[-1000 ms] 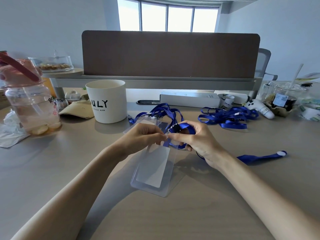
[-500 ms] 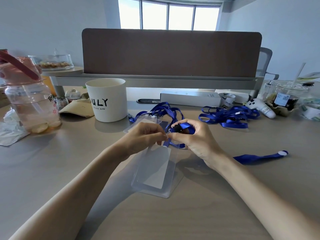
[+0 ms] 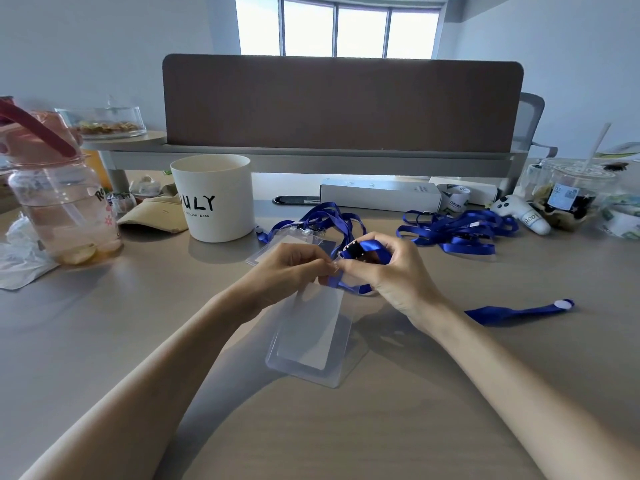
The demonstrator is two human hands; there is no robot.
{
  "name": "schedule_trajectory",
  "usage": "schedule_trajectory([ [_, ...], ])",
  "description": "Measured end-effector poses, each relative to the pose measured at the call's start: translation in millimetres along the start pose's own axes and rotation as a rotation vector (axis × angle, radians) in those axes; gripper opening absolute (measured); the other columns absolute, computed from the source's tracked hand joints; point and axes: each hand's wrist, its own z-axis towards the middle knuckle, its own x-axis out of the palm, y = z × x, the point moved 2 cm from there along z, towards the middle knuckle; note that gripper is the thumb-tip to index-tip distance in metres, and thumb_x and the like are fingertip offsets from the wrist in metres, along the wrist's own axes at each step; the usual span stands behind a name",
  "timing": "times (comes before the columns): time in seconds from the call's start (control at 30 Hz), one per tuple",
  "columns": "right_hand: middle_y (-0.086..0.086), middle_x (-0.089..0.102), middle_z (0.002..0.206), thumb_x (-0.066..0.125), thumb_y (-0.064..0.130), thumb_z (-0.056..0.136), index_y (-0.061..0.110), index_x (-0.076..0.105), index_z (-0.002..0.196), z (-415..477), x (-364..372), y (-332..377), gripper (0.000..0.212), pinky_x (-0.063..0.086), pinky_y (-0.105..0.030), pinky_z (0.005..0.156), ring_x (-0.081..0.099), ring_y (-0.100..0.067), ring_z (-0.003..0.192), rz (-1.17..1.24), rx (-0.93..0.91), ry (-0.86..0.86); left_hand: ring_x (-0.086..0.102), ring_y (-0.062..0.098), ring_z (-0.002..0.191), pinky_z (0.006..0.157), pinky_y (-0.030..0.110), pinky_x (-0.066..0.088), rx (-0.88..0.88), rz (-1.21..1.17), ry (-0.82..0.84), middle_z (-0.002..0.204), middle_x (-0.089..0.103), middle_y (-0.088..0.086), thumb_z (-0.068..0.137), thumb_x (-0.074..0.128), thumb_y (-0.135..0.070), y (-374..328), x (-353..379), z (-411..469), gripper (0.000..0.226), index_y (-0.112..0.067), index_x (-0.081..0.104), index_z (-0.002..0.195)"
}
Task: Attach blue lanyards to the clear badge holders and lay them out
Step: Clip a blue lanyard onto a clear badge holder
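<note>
Little has shifted since a second ago: both hands stay at frame centre, and the clear badge holder [image 3: 308,337] has swung its lower edge slightly rightward. It hangs tilted below the fingertips, bottom edge at the desk [image 3: 138,341] (contact unclear). The left hand [image 3: 287,268] pinches its top edge; the right hand [image 3: 388,275] grips the black clip [image 3: 352,252] of the blue lanyard [image 3: 375,244] against that edge. Risk: the clip may miss the slot or slip off, since soft plastic flexes under a fingertip pinch. Beyond, an apparently finished holder [image 3: 275,243] lies centre; spare lanyards [image 3: 457,233] lie right.
</note>
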Motion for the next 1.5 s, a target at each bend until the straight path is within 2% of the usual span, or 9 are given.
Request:
schedule_trajectory([
  [0.37,-0.01,0.074,0.085,0.084,0.015,0.074,0.017,0.074,0.092,2,-2,-4,0.021,0.057,-0.033,0.069,0.071,-0.03,0.082,-0.031,0.039,0.046,0.051,0.018,0.08,0.076,0.03,0.04,-0.001,0.023,0.058,0.075,0.062,-0.006,0.095,0.05,-0.016,1,2,0,0.023,-0.012,0.067,0.082],
  [0.53,-0.002,0.072,0.075,0.08,0.007,0.074,0.017,0.075,0.083,2,-5,-6,0.014,0.055,-0.023,0.059,0.066,-0.01,0.067,-0.099,0.039,0.03,0.052,0.016,0.08,0.071,0.025,0.041,-0.022,0.023,0.067,0.07,0.064,-0.015,0.097,0.045,-0.016,6,8,5,0.027,-0.018,0.068,0.083],
  [0.73,-0.009,0.071,0.076,0.076,-0.001,0.076,0.009,0.072,0.081,-3,-4,-4,0.011,0.05,-0.016,0.055,0.065,-0.006,0.061,-0.028,0.113,0.019,0.054,0.018,0.081,0.072,0.026,0.044,-0.029,0.086,-0.007,0.081,0.063,0.0,0.095,0.05,-0.018,0,14,5,0.023,-0.014,0.07,0.085],
  [0.83,-0.01,0.07,0.073,0.078,0.005,0.075,0.008,0.072,0.08,-3,-15,3,0.008,0.048,-0.022,0.051,0.063,-0.013,0.062,0.008,0.143,-0.085,0.057,0.018,0.089,0.066,0.022,0.046,-0.091,-0.092,-0.026,0.097,0.064,0.0,0.091,0.059,-0.023,-2,11,1,0.013,-0.021,0.064,0.103],
  [0.9,-0.007,0.068,0.067,0.079,0.007,0.074,0.007,0.072,0.081,-3,-30,6,0.01,0.052,-0.027,0.052,0.061,-0.014,0.058,0.081,0.19,-0.184,0.058,0.023,0.096,0.069,0.026,0.053,-0.196,-0.248,0.047,0.11,0.058,0.004,0.088,0.063,-0.018,-2,8,-5,0.033,-0.025,0.052,0.118],
  [1.03,-0.009,0.07,0.073,0.08,0.008,0.072,0.009,0.073,0.081,-12,-65,10,0.012,0.059,-0.032,0.064,0.062,-0.017,0.063,0.219,0.241,-0.395,0.067,0.027,0.078,0.066,0.027,0.058,-0.224,-0.399,0.151,0.103,0.061,0.016,0.082,0.066,-0.002,-11,11,-10,0.046,-0.011,0.048,0.123],
  [1.3,-0.014,0.076,0.081,0.072,0.001,0.081,0.007,0.066,0.082,-55,-123,29,0.009,0.061,-0.033,0.067,0.073,-0.022,0.066,0.369,0.284,-0.426,0.071,0.02,0.064,0.057,0.028,0.057,-0.184,-0.792,-0.343,0.094,0.067,0.017,0.088,0.064,-0.008,-57,56,13,0.036,-0.004,0.052,0.122],
  [1.43,-0.014,0.075,0.078,0.068,-0.003,0.083,0.007,0.061,0.081,-78,-156,51,0.013,0.061,-0.029,0.063,0.075,-0.025,0.071,0.46,0.225,-0.479,0.068,0.018,0.054,0.055,0.032,0.059,-0.204,-0.991,-0.199,0.091,0.062,0.019,0.095,0.05,-0.009,-106,95,19,0.025,0.001,0.047,0.118],
  [1.5,-0.012,0.075,0.073,0.068,-0.004,0.084,0.006,0.057,0.081,-93,-178,65,0.014,0.061,-0.028,0.062,0.074,-0.023,0.069,0.505,0.179,-0.547,0.07,0.022,0.061,0.058,0.035,0.059,-0.174,-1.03,-0.122,0.098,0.06,0.019,0.089,0.057,-0.003,-135,116,20,0.052,-0.003,0.031,0.135],
])
